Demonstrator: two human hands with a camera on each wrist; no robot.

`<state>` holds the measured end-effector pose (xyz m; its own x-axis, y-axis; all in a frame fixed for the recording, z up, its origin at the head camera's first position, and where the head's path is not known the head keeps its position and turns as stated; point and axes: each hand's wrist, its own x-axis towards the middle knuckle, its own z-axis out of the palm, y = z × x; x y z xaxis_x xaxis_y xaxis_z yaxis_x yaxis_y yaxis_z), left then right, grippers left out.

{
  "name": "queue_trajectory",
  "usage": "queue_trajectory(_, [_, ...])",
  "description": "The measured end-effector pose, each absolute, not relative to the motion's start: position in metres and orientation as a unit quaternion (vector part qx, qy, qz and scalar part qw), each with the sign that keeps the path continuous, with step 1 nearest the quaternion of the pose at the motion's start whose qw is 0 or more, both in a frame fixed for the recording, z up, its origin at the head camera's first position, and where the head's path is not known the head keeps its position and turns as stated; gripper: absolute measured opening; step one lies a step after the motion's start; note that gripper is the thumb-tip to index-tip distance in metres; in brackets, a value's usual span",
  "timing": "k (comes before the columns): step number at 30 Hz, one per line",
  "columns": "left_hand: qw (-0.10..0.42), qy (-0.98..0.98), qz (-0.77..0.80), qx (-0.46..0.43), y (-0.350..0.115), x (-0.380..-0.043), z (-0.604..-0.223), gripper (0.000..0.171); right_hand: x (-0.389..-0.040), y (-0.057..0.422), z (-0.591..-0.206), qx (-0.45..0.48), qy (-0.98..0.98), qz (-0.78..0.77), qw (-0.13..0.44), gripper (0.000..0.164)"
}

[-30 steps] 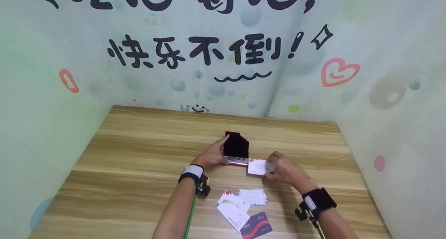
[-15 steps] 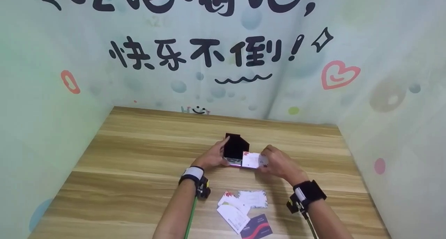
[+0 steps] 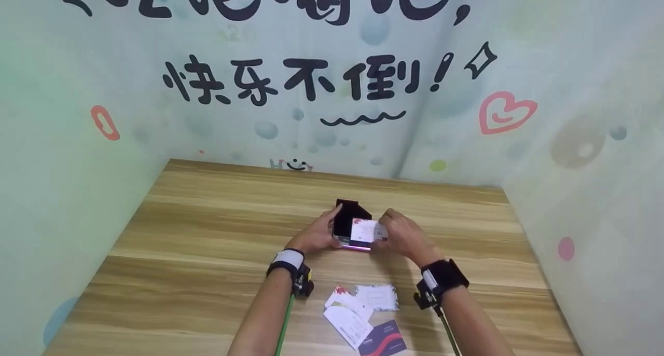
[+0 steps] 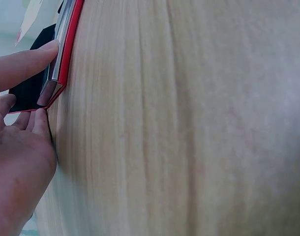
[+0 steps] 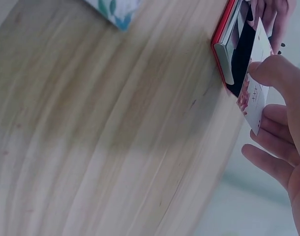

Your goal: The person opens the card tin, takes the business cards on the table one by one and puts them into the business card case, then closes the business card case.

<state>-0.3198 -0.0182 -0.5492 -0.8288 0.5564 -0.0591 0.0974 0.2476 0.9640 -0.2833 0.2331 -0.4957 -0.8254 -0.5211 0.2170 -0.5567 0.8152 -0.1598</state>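
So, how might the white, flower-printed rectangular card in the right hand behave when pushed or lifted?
The white, flower-printed rectangular card seems fairly stiff, looking flat though the right hand pinches one end. Its thinness suggests little weight. Being flat, it would likely slide, not roll.

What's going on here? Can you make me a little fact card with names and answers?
Left fingers: gripping the open case
Right fingers: pinching a white card with red flowers
Card's place: overlapping the case in the head view; touching unclear
Loose cards: at least four, on the wooden table
Dark card: red wavy stripe
Wall: black writing, pink heart
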Motion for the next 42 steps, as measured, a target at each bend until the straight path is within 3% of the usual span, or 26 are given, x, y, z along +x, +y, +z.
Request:
queue_trajectory(15, [0.194, 0.780, 0.560, 0.199, -0.018, -0.318, -0.550, 0.104, -0.293, 0.211, -0.508, 0.262, -0.954, 0.122, 0.080, 0.035])
queue_trajectory(27, [0.178, 0.792, 0.547, 0.203, -0.018, -0.319, -0.547, 0.105, -0.300, 0.198, -0.517, 0.278, -0.945, 0.122, 0.119, 0.026])
queue_trajectory(42, [0.172, 0.834, 0.492, 0.179, -0.020, -0.318, -0.547, 0.102, -0.305, 0.187, -0.525, 0.287, -0.940, 0.106, 0.149, 0.026])
